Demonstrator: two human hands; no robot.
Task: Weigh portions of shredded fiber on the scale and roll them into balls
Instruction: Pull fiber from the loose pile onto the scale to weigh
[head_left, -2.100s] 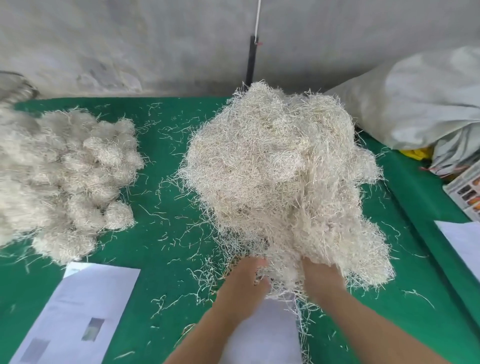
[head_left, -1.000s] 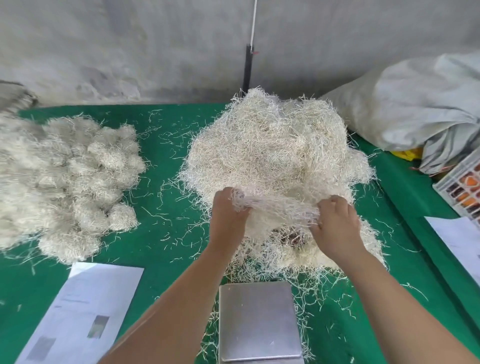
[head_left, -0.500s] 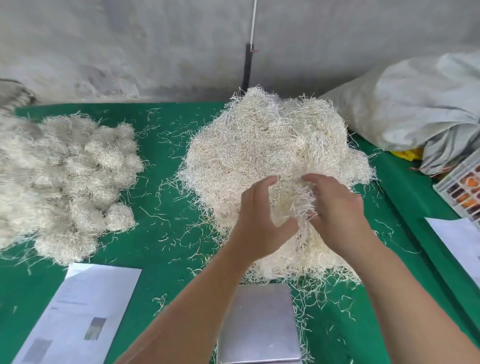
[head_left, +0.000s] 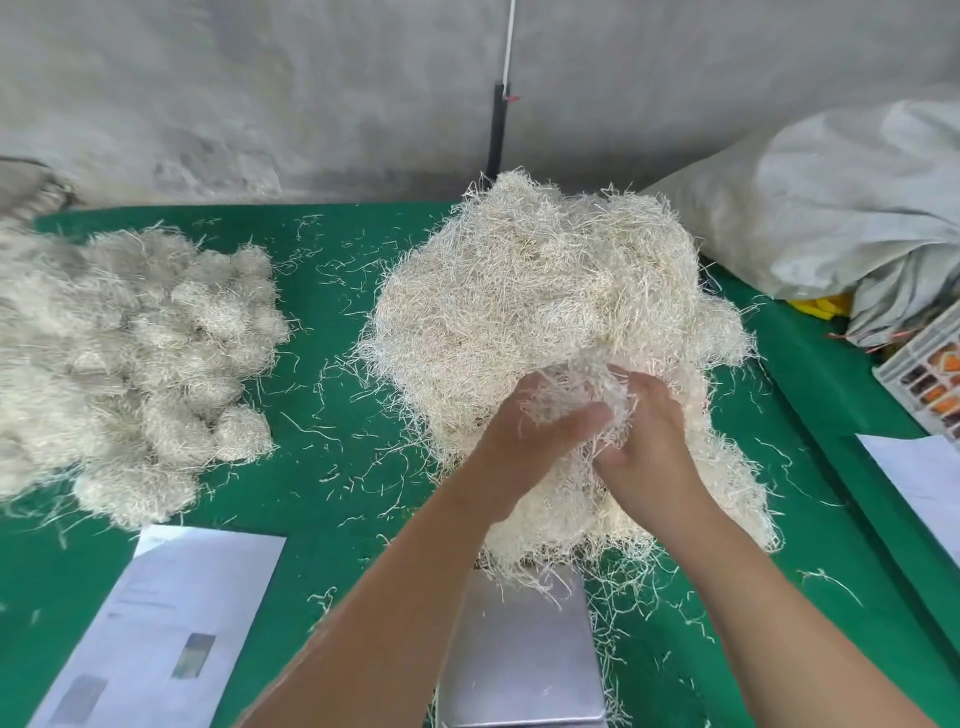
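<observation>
Both hands (head_left: 524, 441) (head_left: 647, 452) have closed together — fingers seemingly curled around a pale, wispy fiber wad (head_left: 582, 389).

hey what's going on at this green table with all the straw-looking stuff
A person is bunching a small wad of pale shredded fiber between the left hand and right hand, over the big loose fiber heap. The square metal scale below holds only stray strands. Finished fiber balls are piled at the left of the green table.
</observation>
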